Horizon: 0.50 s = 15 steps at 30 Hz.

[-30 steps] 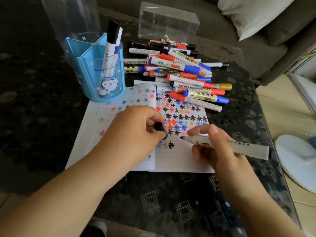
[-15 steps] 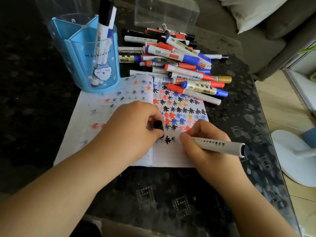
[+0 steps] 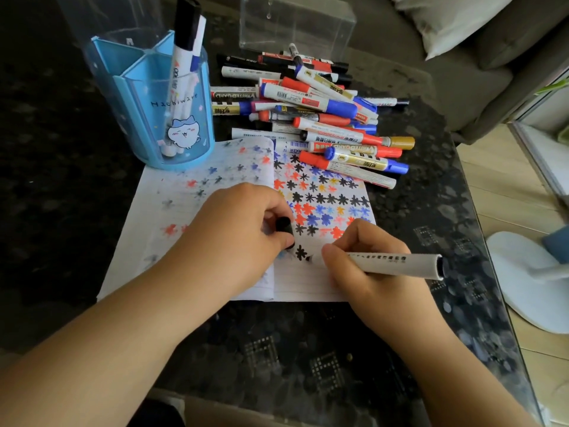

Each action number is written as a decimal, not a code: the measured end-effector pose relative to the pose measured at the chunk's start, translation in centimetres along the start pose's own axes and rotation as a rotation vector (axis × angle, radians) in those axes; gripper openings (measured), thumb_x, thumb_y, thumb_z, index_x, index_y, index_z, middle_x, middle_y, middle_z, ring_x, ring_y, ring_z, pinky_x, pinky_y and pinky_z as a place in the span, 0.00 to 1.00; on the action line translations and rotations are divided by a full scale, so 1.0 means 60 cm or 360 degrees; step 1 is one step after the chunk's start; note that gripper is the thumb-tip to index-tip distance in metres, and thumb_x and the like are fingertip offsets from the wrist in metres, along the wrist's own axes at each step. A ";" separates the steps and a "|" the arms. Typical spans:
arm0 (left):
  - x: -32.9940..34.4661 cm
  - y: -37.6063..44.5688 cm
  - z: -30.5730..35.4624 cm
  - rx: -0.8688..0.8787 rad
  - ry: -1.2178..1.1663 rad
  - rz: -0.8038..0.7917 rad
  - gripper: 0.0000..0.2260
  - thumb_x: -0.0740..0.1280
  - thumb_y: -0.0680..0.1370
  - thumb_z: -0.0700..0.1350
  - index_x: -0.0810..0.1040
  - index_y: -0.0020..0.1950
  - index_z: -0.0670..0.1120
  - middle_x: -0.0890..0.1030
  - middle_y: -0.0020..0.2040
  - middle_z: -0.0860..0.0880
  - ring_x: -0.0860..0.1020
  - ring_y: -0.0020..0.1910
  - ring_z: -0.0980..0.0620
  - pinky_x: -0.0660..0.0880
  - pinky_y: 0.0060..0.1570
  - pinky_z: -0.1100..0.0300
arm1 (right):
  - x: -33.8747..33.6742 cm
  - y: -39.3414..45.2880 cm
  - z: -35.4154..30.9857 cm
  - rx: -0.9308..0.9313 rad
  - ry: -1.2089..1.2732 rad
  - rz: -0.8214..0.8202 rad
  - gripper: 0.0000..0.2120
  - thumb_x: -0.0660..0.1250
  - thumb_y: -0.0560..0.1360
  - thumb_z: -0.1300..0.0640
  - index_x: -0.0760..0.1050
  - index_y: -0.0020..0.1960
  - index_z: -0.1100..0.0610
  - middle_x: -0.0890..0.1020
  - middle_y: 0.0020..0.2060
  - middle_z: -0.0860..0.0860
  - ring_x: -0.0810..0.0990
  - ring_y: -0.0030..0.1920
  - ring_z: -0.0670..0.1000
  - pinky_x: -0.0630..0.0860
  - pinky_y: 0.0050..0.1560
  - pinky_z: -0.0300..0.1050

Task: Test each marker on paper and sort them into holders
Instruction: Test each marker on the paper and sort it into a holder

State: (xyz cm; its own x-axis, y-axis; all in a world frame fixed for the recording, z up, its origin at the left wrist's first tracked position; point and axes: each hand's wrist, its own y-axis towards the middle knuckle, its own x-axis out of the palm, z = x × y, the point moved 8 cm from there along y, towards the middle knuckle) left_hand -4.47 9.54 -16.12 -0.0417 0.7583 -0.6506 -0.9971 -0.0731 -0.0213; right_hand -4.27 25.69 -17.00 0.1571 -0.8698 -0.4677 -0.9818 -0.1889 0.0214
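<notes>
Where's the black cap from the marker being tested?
Head view, centre: the black cap is pinched in the left hand, over the paper beside the marker.

Daylight enters from the right, brightening the wooden floor (image 3: 505,167) and the white pillow (image 3: 455,23), while the left side of the dark tabletop (image 3: 55,149) sinks into deep shade. The glossy tabletop reflects pale patches near its right edge. The open notebook (image 3: 308,282) is evenly lit and sharp. Wide-angle distortion bends the edges, stretching both forearms. The clear box (image 3: 295,26) shows faint glare.
</notes>
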 end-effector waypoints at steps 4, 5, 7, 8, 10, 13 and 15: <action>-0.011 0.004 -0.015 -0.0121 -0.0579 0.0022 0.08 0.73 0.71 0.40 0.81 0.44 0.53 0.83 0.37 0.53 0.80 0.36 0.61 0.75 0.40 0.68 | -0.025 0.002 -0.010 0.0040 0.0423 0.0137 0.12 0.72 0.66 0.47 0.74 0.35 0.54 0.75 0.25 0.46 0.70 0.27 0.43 0.66 0.30 0.34; -0.014 0.005 -0.017 -0.0185 -0.0788 0.0028 0.08 0.72 0.71 0.40 0.81 0.45 0.53 0.84 0.38 0.53 0.81 0.37 0.60 0.74 0.38 0.69 | -0.029 0.003 -0.017 0.0017 0.0567 0.0126 0.11 0.71 0.65 0.46 0.75 0.36 0.53 0.75 0.25 0.48 0.70 0.28 0.45 0.67 0.30 0.35; -0.015 0.003 -0.015 -0.0302 -0.1159 0.0013 0.07 0.70 0.72 0.39 0.81 0.46 0.51 0.84 0.37 0.53 0.80 0.34 0.61 0.71 0.31 0.74 | -0.037 0.004 -0.034 -0.0052 0.0809 0.0112 0.10 0.71 0.66 0.46 0.78 0.37 0.53 0.76 0.26 0.51 0.71 0.28 0.47 0.69 0.30 0.37; -0.011 0.001 -0.010 -0.0339 -0.1327 -0.0020 0.07 0.70 0.70 0.38 0.82 0.46 0.48 0.84 0.37 0.51 0.81 0.34 0.60 0.71 0.30 0.74 | -0.041 0.005 -0.043 -0.0083 0.0880 0.0126 0.10 0.70 0.67 0.46 0.79 0.38 0.54 0.77 0.27 0.53 0.71 0.28 0.49 0.70 0.29 0.38; -0.002 -0.003 0.001 -0.0372 -0.1539 -0.0116 0.10 0.69 0.66 0.40 0.82 0.46 0.44 0.85 0.39 0.47 0.82 0.35 0.57 0.75 0.35 0.70 | -0.049 0.004 -0.052 -0.0116 0.0934 0.0189 0.10 0.65 0.71 0.49 0.79 0.37 0.55 0.77 0.26 0.54 0.71 0.27 0.50 0.69 0.28 0.38; 0.007 -0.008 0.007 -0.0386 -0.1623 -0.0172 0.12 0.68 0.62 0.42 0.83 0.44 0.43 0.85 0.40 0.44 0.82 0.36 0.54 0.76 0.47 0.59 | -0.055 0.004 -0.059 -0.0124 0.0947 0.0246 0.10 0.60 0.70 0.57 0.74 0.31 0.54 0.74 0.23 0.53 0.69 0.25 0.50 0.67 0.26 0.37; 0.009 -0.010 0.010 -0.0375 -0.1634 -0.0181 0.10 0.69 0.61 0.42 0.84 0.40 0.44 0.85 0.40 0.44 0.82 0.36 0.53 0.74 0.49 0.56 | -0.056 0.003 -0.058 -0.0102 0.0934 0.0249 0.10 0.60 0.70 0.58 0.71 0.30 0.53 0.74 0.22 0.54 0.69 0.25 0.50 0.66 0.25 0.37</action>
State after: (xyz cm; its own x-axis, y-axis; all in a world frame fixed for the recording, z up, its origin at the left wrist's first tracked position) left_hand -3.95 10.38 -15.97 -0.0922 0.9443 0.3158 -0.9656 -0.0074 -0.2600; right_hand -4.61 26.96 -12.36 0.0620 -0.9920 0.1099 -0.9925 -0.0496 0.1121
